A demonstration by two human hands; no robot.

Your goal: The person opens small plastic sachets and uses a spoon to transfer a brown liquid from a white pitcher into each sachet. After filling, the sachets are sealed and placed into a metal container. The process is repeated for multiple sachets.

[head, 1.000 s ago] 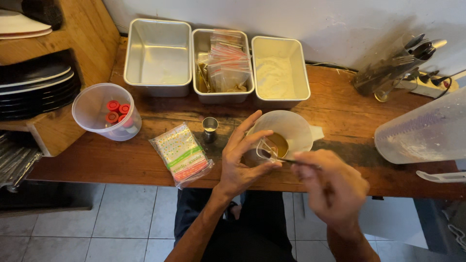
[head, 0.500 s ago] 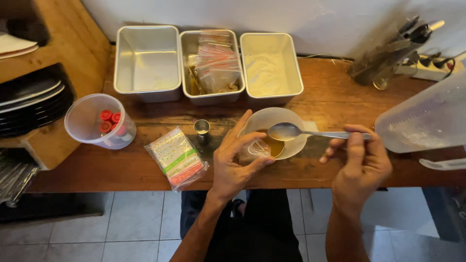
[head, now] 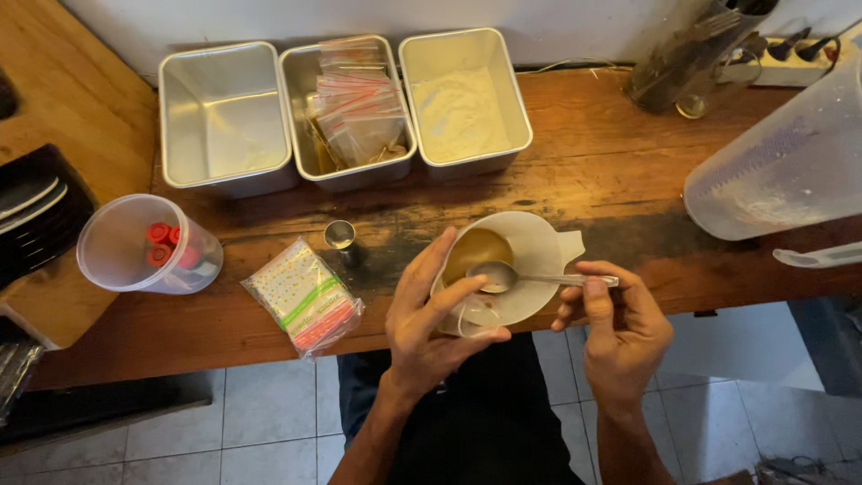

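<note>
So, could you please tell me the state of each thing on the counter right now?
White jug: holds brown liquid, steadied by left hand.
Spoon: held by right hand, bowl inside the jug.
Left tin: empty.
Middle tin: holds sachets.
Right tin: holds white powder.
Clear cup: on its side, red caps inside.

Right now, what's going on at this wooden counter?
A person stands at a wooden counter. Their left hand holds a small clear cup at the rim of a white jug of brown liquid. Their right hand holds a metal spoon, its bowl over the jug beside the cup. Three metal trays line the back: one looks empty, one holds packets, one white powder. A packet stack and a clear plastic tub sit to the left.
</note>
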